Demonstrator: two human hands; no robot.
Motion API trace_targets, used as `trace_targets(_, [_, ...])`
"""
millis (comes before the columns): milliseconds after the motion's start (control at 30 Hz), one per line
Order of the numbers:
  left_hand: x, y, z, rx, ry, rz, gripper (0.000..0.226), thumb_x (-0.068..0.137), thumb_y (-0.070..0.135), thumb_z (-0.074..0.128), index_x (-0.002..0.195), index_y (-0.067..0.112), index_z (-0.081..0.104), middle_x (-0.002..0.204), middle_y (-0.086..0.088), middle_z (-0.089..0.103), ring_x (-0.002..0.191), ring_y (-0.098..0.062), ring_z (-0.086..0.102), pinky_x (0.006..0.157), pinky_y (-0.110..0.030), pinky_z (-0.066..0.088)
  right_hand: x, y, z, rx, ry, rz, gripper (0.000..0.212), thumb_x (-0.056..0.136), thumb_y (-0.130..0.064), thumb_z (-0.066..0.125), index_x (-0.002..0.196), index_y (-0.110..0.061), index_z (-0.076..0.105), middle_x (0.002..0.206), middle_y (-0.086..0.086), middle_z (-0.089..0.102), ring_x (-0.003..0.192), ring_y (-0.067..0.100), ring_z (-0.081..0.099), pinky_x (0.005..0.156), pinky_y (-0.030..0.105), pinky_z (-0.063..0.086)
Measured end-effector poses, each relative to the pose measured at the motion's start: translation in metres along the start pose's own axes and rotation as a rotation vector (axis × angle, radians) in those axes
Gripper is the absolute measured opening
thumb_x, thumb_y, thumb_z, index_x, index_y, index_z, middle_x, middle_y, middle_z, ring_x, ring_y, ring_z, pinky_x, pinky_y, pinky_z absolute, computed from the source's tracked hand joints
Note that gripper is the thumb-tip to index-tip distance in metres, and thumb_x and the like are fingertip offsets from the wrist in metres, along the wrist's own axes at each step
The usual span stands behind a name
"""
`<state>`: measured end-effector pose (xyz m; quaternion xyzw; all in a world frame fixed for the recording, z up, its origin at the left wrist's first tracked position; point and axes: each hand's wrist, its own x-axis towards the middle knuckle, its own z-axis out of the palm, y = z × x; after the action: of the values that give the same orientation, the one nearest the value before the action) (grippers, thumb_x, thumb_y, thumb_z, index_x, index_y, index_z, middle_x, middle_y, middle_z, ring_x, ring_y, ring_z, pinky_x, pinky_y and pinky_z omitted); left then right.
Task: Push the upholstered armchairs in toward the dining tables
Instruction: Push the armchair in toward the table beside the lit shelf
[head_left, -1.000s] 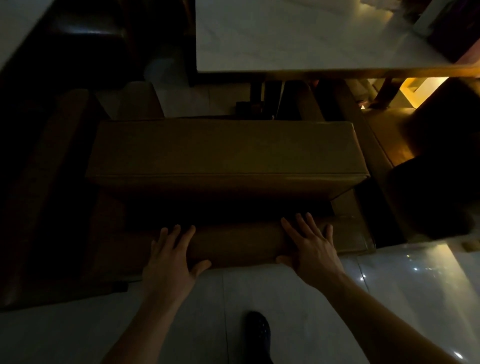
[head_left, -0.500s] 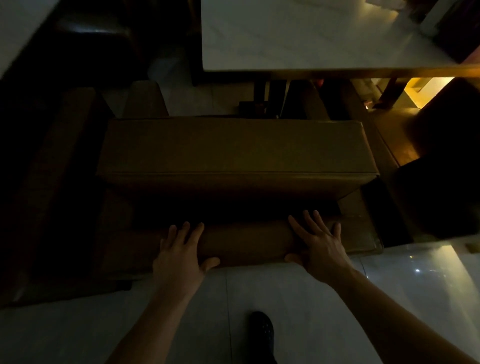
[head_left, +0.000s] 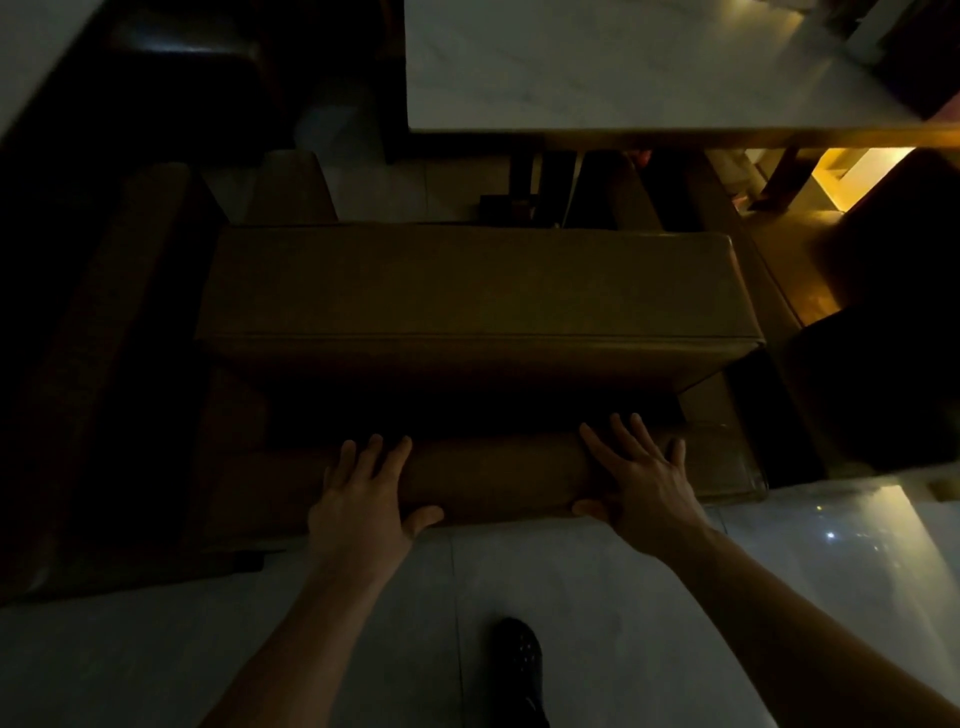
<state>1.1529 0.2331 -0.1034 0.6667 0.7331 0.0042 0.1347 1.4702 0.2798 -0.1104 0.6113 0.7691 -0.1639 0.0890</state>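
We see both hands lying flat on the rounded top edge of the backrest of the brown upholstered armchair (head_left: 472, 291). The left hand (head_left: 363, 499) is spread with its fingers (head_left: 375, 457) pointing forward over the edge and the thumb stretched to the right along the near side. The right hand (head_left: 641, 480) rests in the same way nearer to the right corner of the backrest, its thumb pointing to the left. Neither hand closes around anything; the palms only press against the padding.

The armchair stands directly in front of us, its wide seat cushion beyond the backrest, and the front of the seat is near the edge of the pale marble-topped dining table (head_left: 623, 67), whose dark base shows between them. A second brown seat (head_left: 88, 374) stands to the left, very dark. Below, one black shoe (head_left: 517, 657) stands on the glossy light tiled floor (head_left: 597, 597).
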Motion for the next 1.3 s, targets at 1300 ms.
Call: trace_targets(1300, [-0.01, 0.008, 0.005, 0.013, -0.059, -0.042, 0.091, 0.079, 0.075, 0.057, 0.154, 0.037, 0.022, 0.162, -0.002, 0.024, 0.149, -0.033, 0.014, 0.109, -0.053, 0.034, -0.008, 0.005, 0.005, 0.019, -0.009, 0.008, 0.098, 0.084, -0.072, 0.052, 0.155, -0.043, -0.008, 0.166, 0.004, -0.01, 0.15, 0.028, -0.019, 0.115, 0.07, -0.004])
